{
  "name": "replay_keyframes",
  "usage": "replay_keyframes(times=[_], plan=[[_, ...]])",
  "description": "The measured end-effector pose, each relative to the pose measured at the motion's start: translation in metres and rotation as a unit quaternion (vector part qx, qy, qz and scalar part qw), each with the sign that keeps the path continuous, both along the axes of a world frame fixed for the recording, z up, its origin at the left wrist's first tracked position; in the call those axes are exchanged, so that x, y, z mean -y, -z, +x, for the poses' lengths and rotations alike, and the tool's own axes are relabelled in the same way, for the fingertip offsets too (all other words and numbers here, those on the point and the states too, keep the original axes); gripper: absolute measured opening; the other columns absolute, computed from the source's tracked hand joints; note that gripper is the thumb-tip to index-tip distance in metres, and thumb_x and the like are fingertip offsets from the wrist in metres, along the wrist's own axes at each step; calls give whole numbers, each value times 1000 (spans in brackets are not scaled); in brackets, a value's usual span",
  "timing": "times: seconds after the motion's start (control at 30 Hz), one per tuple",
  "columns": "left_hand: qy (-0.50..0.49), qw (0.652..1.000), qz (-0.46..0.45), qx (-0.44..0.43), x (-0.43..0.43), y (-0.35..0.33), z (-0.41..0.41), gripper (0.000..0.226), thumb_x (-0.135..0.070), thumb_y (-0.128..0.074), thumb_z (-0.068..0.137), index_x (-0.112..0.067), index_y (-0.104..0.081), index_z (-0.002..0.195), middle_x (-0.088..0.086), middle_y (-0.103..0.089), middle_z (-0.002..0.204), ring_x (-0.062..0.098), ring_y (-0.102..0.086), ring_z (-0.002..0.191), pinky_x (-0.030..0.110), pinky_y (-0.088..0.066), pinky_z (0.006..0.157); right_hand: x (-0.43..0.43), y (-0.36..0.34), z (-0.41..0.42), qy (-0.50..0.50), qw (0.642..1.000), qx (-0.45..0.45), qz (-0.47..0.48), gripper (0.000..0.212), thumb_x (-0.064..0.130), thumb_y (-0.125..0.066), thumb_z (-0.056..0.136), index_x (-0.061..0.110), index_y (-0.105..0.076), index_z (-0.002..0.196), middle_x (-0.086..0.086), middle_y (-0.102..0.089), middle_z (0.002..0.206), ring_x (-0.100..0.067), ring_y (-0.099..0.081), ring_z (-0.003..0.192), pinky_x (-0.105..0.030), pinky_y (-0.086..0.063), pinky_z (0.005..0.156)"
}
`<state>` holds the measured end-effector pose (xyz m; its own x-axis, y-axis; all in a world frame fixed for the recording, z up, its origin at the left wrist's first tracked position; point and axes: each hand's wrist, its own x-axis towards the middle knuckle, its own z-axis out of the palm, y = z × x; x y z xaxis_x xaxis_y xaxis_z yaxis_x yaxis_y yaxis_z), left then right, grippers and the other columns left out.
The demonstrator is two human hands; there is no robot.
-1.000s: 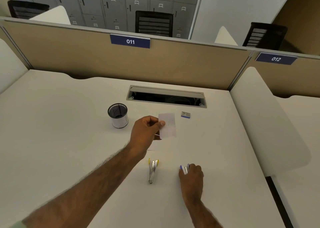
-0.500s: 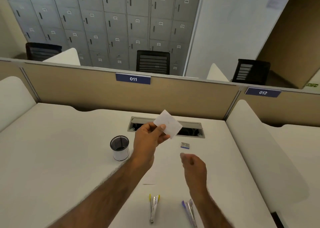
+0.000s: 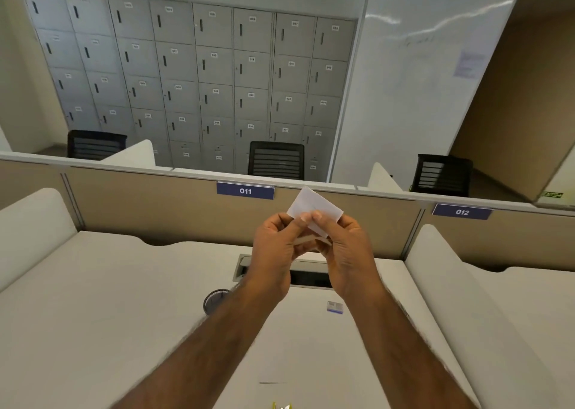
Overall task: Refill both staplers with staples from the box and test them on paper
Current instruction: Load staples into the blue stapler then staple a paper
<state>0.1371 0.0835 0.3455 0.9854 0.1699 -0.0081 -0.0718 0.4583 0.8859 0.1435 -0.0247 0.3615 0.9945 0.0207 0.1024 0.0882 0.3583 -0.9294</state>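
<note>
Currently the paper (image 3: 315, 209), a small white slip, is held up in the air above the worktop (image 3: 124, 299). It sits in front of the tan partition (image 3: 155, 209), just right of the "011" label (image 3: 245, 191), and its upper corner reaches the partition's top rail.

Both hands grip the slip:
- The left hand (image 3: 273, 246) pinches the lower left edge, with the thumb on the near face.
- The right hand (image 3: 350, 253) pinches just beside it, thumb tip close against the left thumb tip.
- The remaining fingers (image 3: 292, 226) of both hands are curled in behind and under the slip.

The staple box (image 3: 335, 307) lies flat on the worktop between the two forearms, near the right wrist and apart from both hands. A pen cup (image 3: 214, 299) stands to the left, half hidden behind the left forearm. The cable slot (image 3: 245, 264) in the worktop lies behind the hands and is partly covered by them.

A thin dark line (image 3: 272, 382) lies on the worktop between the forearms — too small to identify. The yellow stapler (image 3: 281, 405) shows only its tip at the bottom edge of the view.

Beyond the partition stand black chairs (image 3: 276, 159) and a wall of grey numbered lockers (image 3: 202, 81). A second label, "012" (image 3: 462, 212), marks the neighbouring partition on the right.
</note>
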Motion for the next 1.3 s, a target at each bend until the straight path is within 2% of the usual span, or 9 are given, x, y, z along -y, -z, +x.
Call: replay_keyframes(times=[0.17, 0.27, 0.37, 0.47, 0.63, 0.77, 0.9, 1.13, 1.3], plan=[[15, 998, 54, 9, -2, -3, -4, 38, -30, -70, 88, -11, -61, 120, 9, -73, 112, 24, -75, 96, 38, -61, 87, 2, -4, 1, 14, 1000, 6, -7, 16, 20, -69, 88, 24, -64, 103, 2, -72, 99, -28, -69, 98, -37, -60, 82], [-60, 986, 157, 9, 3, -3, -5, 36, -34, -71, 89, -16, -60, 118, 3, -71, 111, 21, -72, 95, 32, -62, 82, 3, -5, 2, 45, 999, 17, -16, 13, 21, -69, 88, 27, -63, 99, 4, -70, 101, -26, -67, 98, -35, -59, 83], [-193, 941, 273, 56, 6, -3, -8, 30, -36, -70, 89, -23, -58, 113, -7, -65, 108, 12, -64, 94, 18, -56, 78, 0, -6, 0, 95, 993, 43, -51, 10, 20, -69, 88, 29, -65, 87, 16, -71, 86, -16, -69, 85, -20, -57, 68], [-137, 930, 323, 105, 14, -6, -15, 30, -46, -58, 94, -24, -63, 115, -10, -68, 107, 7, -65, 95, 18, -56, 81, -5, 0, 0, 157, 977, 92, -113, 9, 23, -69, 89, 30, -65, 83, 16, -70, 82, -13, -71, 80, -17, -56, 61], [-55, 947, 298, 109, 19, -13, -18, 65, -65, -46, 83, -22, -62, 128, -7, -71, 117, 10, -67, 107, 28, -58, 92, -13, 12, -1, 218, 938, 155, -221, 15, 34, -65, 90, 24, -70, 100, 4, -68, 93, -17, -68, 84, -27, -61, 69], [-81, 955, 269, 97, 14, -15, -14, 41, -53, -54, 92, -22, -68, 115, -8, -74, 103, 9, -72, 94, 29, -62, 84, -20, 12, -9, 217, 911, 176, -303, 30, 30, -64, 92, 17, -66, 118, 4, -58, 101, -9, -61, 84, -4, -49, 60], [-101, 958, 256, 78, 6, -13, -10, 27, -37, -57, 97, -19, -67, 115, -5, -73, 106, 14, -72, 96, 32, -63, 81, -19, 15, -13, 162, 913, 189, -324, 52, 24, -70, 88, 21, -53, 136, 4, -55, 111, -6, -59, 90, 0, -47, 64], [-44, 971, 227, 61, -13, -16, -10, 31, -29, -56, 100, -15, -62, 127, 4, -67, 116, 23, -67, 100, 25, -61, 73, 8, 11, -13, 208, 935, 151, -245, 36, 24, -69, 89, 25, -61, 124, 4, -61, 104, -12, -60, 96, -21, -56, 78], [12, 982, 185, 47, -13, -17, -16, 29, -22, -61, 96, -14, -61, 125, 4, -67, 117, 25, -67, 104, 29, -62, 81, 18, 2, -12, 115, 963, 114, -216, 8, 28, -64, 92, 27, -65, 100, 4, -71, 94, -17, -69, 81, -19, -57, 64]])
